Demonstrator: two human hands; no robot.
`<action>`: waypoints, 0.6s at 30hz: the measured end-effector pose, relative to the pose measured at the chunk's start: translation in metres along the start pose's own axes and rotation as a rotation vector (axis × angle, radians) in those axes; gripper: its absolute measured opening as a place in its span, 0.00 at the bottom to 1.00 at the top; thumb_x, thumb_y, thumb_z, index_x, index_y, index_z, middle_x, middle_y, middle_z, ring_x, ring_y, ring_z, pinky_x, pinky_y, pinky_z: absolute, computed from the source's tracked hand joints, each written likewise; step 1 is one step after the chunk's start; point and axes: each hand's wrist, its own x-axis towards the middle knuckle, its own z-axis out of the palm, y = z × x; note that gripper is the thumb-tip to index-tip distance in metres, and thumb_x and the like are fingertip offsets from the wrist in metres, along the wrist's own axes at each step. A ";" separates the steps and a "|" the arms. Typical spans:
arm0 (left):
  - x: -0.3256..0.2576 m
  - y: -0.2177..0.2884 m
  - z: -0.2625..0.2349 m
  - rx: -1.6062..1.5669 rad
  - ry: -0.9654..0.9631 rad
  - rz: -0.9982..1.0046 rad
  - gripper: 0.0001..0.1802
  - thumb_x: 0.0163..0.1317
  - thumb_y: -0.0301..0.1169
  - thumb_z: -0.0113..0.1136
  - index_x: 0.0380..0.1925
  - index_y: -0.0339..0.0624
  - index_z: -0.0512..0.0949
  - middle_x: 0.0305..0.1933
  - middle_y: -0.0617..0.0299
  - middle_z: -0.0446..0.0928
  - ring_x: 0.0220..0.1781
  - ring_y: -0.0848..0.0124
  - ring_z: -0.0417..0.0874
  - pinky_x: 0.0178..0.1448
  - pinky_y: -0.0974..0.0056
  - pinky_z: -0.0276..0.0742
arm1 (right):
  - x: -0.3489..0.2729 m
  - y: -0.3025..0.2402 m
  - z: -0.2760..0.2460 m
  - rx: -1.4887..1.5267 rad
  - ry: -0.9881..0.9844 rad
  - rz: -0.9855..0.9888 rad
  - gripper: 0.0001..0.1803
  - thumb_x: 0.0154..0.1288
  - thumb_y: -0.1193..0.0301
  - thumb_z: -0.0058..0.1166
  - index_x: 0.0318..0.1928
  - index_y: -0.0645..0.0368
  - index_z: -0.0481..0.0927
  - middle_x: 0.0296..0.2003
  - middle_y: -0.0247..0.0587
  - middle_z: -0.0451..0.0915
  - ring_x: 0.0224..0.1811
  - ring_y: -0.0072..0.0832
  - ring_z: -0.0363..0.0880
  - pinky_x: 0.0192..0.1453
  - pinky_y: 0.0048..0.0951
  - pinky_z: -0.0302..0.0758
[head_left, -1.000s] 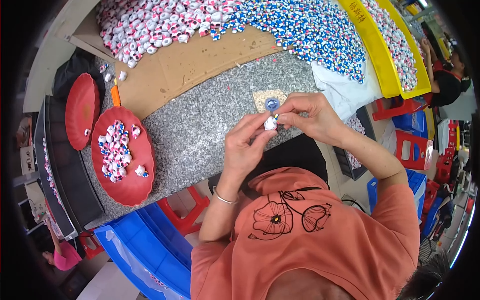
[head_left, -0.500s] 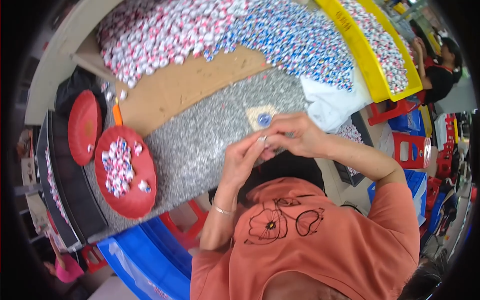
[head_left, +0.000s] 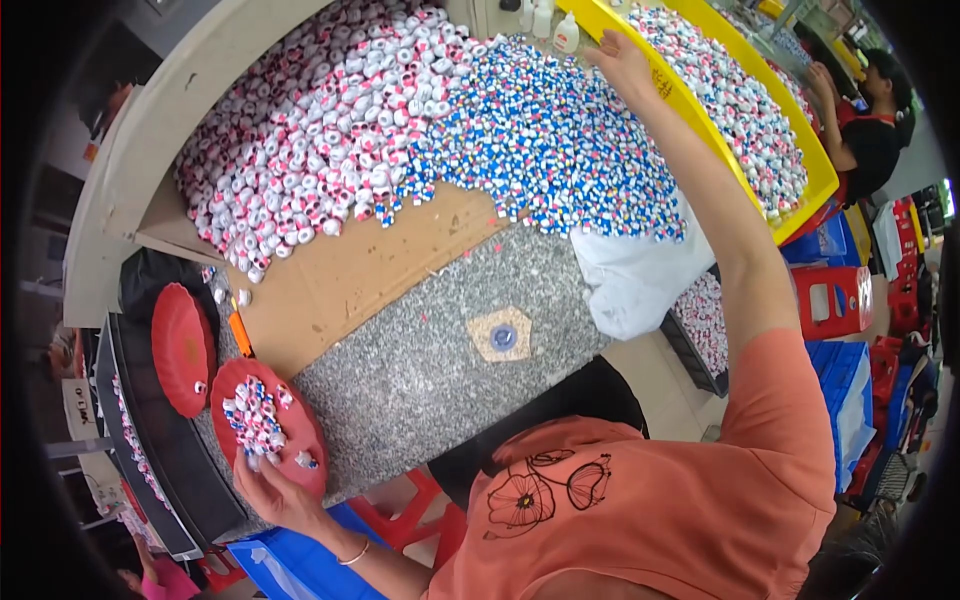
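On the left, my left hand (head_left: 275,495) reaches over the near edge of a red scalloped plate (head_left: 308,440). Its thumb and fingertips close around a small white piece beside a pile of small white, pink and blue pieces (head_left: 258,415). Far up at the right, my right hand (head_left: 622,68) is stretched out with its fingers apart and nothing visible in it. It is between a small white bottle (head_left: 566,35) and the wall of a yellow bin (head_left: 690,105). Below it spreads a heap of tiny blue and white parts (head_left: 560,140).
Larger white and pink pieces (head_left: 320,130) are heaped at the back left. A cardboard sheet (head_left: 340,270) lies on the speckled tabletop (head_left: 400,380), with a round blue item (head_left: 503,338) on a tan pad. An orange-handled tool (head_left: 240,333) and a second red plate (head_left: 180,350) are at left.
My hands were together above the table's near edge. They have parted: the left moved to the red plate, the right reached far forward past the blue parts. The view has shifted too.
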 end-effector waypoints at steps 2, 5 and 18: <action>-0.005 -0.018 -0.009 0.164 -0.004 0.038 0.15 0.68 0.26 0.54 0.52 0.32 0.76 0.51 0.50 0.77 0.52 0.60 0.78 0.57 0.60 0.72 | 0.034 0.019 0.024 -0.049 -0.097 0.034 0.40 0.50 0.53 0.67 0.59 0.65 0.72 0.51 0.51 0.79 0.54 0.40 0.79 0.59 0.35 0.73; -0.015 -0.037 -0.006 0.260 -0.134 -0.022 0.16 0.66 0.25 0.56 0.53 0.34 0.76 0.52 0.48 0.76 0.54 0.55 0.77 0.59 0.56 0.71 | 0.070 0.037 0.060 -0.135 -0.153 0.079 0.42 0.48 0.53 0.68 0.60 0.64 0.71 0.52 0.52 0.79 0.55 0.42 0.78 0.59 0.35 0.72; -0.031 -0.007 0.018 0.415 0.208 0.130 0.12 0.62 0.20 0.58 0.46 0.30 0.79 0.52 0.45 0.74 0.52 0.52 0.78 0.56 0.55 0.75 | -0.039 -0.045 -0.038 1.014 -0.530 0.216 0.25 0.67 0.60 0.52 0.58 0.64 0.71 0.49 0.42 0.80 0.46 0.38 0.82 0.50 0.36 0.79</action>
